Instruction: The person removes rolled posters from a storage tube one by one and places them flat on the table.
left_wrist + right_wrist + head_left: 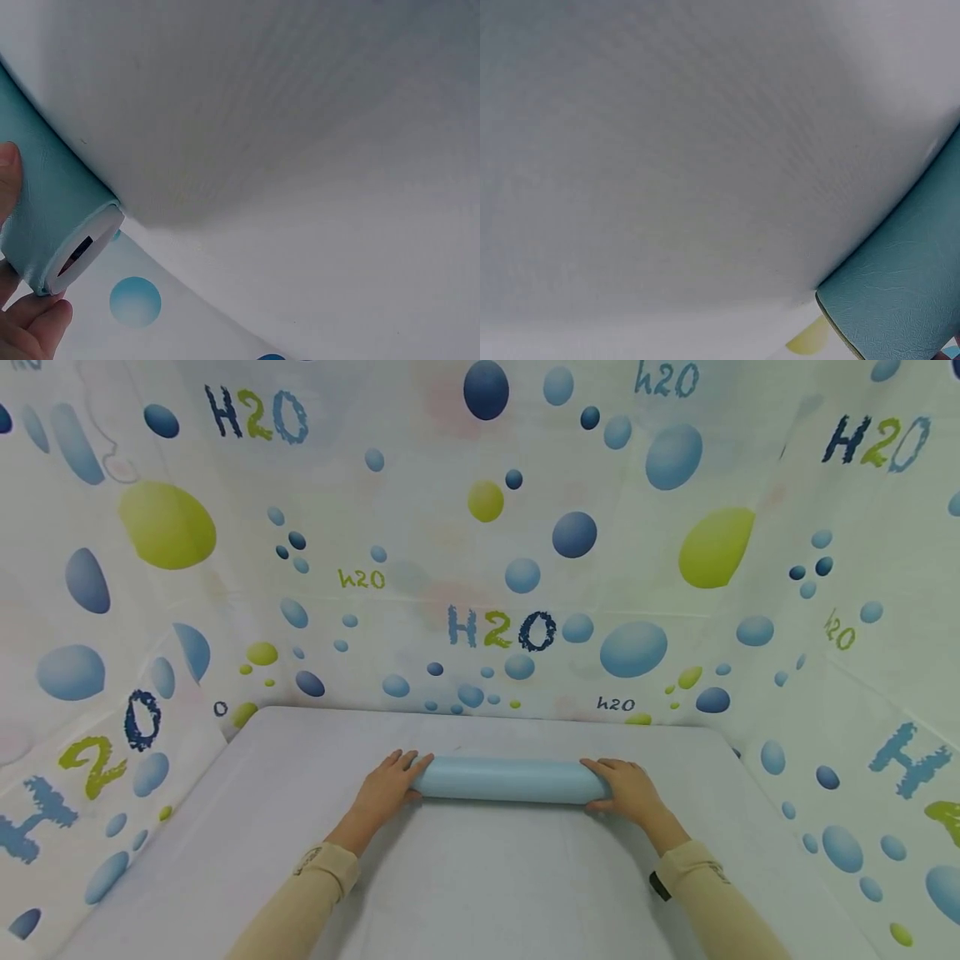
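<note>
A light blue roll of leathery-looking sheet lies crosswise on the white tabletop. My left hand grips its left end, fingers over the far side and thumb on the near side. In the left wrist view, the left hand holds the roll close to its round end, where a pale rim surrounds a dark opening. The roll's right end is held by my right hand, its thumb at the front. Wrinkled blue surface of the roll fills the right wrist view's lower right corner, with that hand almost wholly out of frame.
A white-covered table stretches under both arms, with its far edge beyond the roll. Around it hang white curtains printed with blue and green drops and H2O lettering. A small dark object shows at the right cuff.
</note>
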Demonstrator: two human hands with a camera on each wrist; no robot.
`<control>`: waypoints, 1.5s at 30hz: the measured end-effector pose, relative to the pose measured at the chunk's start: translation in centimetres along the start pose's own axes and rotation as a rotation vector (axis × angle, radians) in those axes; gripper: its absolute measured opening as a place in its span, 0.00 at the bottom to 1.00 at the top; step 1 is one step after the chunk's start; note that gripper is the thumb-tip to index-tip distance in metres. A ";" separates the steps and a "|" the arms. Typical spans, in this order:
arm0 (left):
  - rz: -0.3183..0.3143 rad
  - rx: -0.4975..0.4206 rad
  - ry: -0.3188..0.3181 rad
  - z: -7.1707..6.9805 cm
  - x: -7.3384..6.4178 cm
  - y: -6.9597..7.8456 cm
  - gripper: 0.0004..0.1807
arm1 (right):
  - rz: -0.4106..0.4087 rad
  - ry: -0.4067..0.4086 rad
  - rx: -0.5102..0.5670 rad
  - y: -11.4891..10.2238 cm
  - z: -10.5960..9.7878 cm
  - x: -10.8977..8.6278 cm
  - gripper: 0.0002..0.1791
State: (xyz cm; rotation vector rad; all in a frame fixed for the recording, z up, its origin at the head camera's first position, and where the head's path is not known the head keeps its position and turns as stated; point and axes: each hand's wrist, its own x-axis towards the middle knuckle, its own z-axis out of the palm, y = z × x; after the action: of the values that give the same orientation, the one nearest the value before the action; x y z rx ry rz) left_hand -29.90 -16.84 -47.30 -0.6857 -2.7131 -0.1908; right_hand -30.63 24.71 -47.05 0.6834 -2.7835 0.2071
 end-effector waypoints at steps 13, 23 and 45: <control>0.044 0.018 0.007 -1.2 -0.5 0.9 0.35 | 0.010 -0.037 0.014 -0.1 -0.5 -0.8 0.42; 0.067 0.015 -0.002 -1.2 -0.9 1.2 0.35 | 0.022 -0.068 0.009 0.0 -0.7 -1.3 0.43; 0.114 0.059 0.029 -1.2 -1.9 1.8 0.36 | 0.006 -0.068 0.022 -0.3 -1.4 -2.6 0.42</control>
State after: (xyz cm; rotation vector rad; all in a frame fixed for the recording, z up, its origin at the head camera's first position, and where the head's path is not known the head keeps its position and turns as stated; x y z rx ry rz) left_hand -27.09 -16.33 -46.73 -0.8108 -2.6322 -0.0927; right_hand -27.97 25.81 -46.49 0.6998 -2.8525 0.2207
